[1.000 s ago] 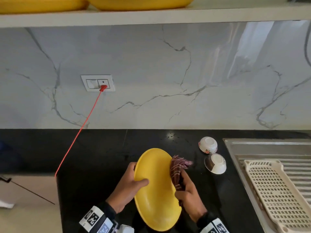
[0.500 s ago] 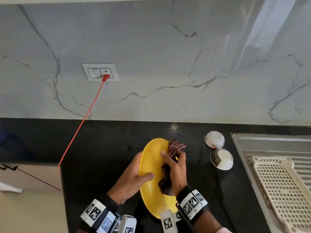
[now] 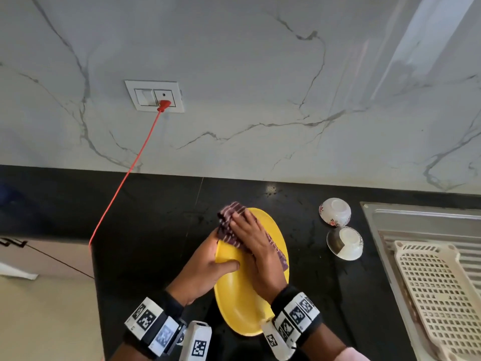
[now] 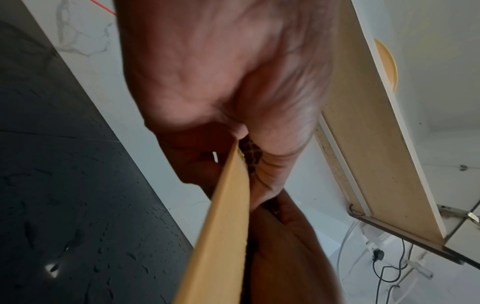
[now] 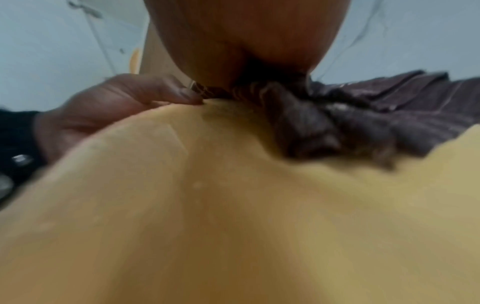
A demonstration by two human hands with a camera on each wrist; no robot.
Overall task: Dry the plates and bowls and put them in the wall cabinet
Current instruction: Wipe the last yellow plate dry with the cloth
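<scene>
The left hand [image 3: 205, 267] grips the yellow plate [image 3: 242, 303] by its rim, thumb on the face, holding it tilted above the black desk [image 3: 156, 220] so the face is open to wiping. The right hand [image 3: 256, 246] presses the checked cloth [image 3: 229, 225] flat against it, fingers [image 3: 244, 220] straight. Two upturned bowls [image 3: 335, 212] wait near the sink [image 3: 374, 214], apart from the plate; the desk to the left lies bare.

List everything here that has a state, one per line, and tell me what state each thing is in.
Yellow oval plate: tilted, held above the black counter.
Left hand: grips the plate's edge, thumb on its face.
Right hand: flat, presses the cloth on the plate.
Dark checked cloth: bunched under the right hand.
Two small white bowls: upside down on the counter.
Red plug: in the wall socket.
</scene>
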